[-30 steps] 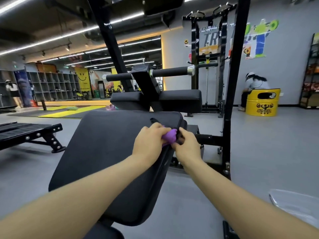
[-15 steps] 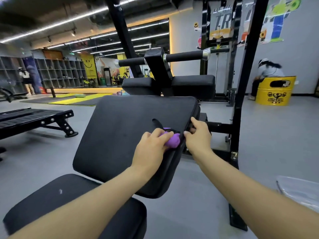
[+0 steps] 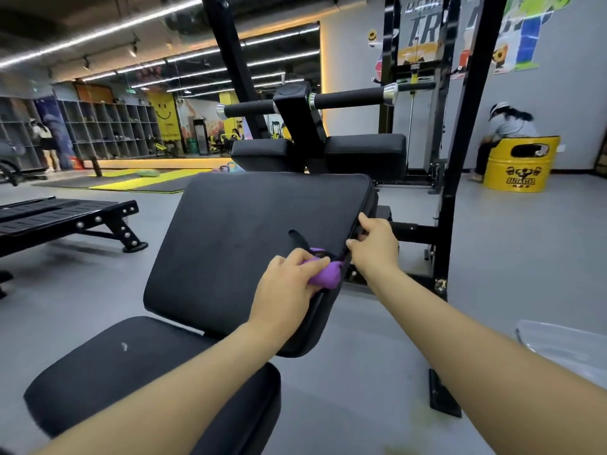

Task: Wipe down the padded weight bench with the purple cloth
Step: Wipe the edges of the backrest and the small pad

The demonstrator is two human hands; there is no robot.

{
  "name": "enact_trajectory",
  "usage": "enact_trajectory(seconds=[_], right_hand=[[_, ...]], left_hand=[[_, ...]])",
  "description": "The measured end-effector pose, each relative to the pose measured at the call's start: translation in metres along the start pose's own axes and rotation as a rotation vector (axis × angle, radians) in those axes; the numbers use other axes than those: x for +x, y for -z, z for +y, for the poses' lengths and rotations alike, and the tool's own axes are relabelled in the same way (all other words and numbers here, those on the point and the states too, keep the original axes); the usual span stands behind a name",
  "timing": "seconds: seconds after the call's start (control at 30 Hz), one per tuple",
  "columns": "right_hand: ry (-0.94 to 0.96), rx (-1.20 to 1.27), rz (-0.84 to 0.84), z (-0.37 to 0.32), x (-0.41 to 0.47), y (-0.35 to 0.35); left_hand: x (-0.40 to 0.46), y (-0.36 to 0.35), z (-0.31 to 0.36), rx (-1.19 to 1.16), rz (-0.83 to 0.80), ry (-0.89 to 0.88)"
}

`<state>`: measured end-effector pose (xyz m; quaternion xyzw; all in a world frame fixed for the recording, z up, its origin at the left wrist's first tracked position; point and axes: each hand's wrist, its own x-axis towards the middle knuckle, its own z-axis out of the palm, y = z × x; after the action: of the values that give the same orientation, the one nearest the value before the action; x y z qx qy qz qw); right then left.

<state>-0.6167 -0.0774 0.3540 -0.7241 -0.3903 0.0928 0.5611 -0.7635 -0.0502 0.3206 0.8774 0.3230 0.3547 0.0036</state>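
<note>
- Purple cloth (image 3: 323, 276) bunched in left hand (image 3: 286, 284) on bench pad (image 3: 249, 238); right hand (image 3: 372, 246) gripping pad's right edge.
- Risk: cloth could snag there.

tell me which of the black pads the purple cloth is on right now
The tilted back pad: the left hand presses the purple cloth near its right edge. The seat pad and two upper pads lie untouched.

Bright ceiling LED strips (image 3: 98, 31), dim ceiling, wide-angle edge warp, forearms soft, mirror glare
</note>
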Motion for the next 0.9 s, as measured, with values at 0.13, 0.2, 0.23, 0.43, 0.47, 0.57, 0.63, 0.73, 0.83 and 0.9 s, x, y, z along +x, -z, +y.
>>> enact_trajectory(seconds=[0.13,0.2,0.23,0.43,0.47,0.57,0.63,0.73,0.83,0.9], right_hand=[[0.002,-0.03,0.009,-0.002,-0.002,-0.001],[0.007,-0.025,0.002,-0.002,-0.002,-0.002],[0.006,-0.015,0.005,-0.001,0.0,-0.003],[-0.04,0.053,0.029,0.002,-0.018,-0.014],[-0.035,0.034,0.018,0.003,-0.023,-0.017],[-0.013,-0.065,0.008,0.001,-0.033,-0.019],[-0.022,-0.1,0.019,-0.005,-0.036,-0.017],[-0.03,-0.128,0.019,-0.011,-0.041,-0.014],[-0.017,-0.171,0.002,-0.012,-0.041,-0.011],[-0.016,-0.181,-0.005,-0.012,-0.042,-0.01]], left_hand=[[0.023,-0.006,0.007,0.053,0.019,0.026],[0.051,-0.013,0.014,0.057,0.038,0.068],[0.062,-0.014,0.016,0.054,0.036,0.091],[0.015,-0.007,-0.001,0.018,0.042,0.017],[-0.003,-0.005,-0.008,0.02,0.028,0.011],[-0.033,0.0,-0.017,0.033,-0.023,0.048],[-0.016,0.002,-0.019,0.043,-0.024,0.052],[0.031,0.001,-0.025,-0.003,0.017,0.139],[0.058,-0.003,-0.028,-0.027,0.085,0.297],[0.046,-0.002,-0.026,0.001,0.055,0.285]])
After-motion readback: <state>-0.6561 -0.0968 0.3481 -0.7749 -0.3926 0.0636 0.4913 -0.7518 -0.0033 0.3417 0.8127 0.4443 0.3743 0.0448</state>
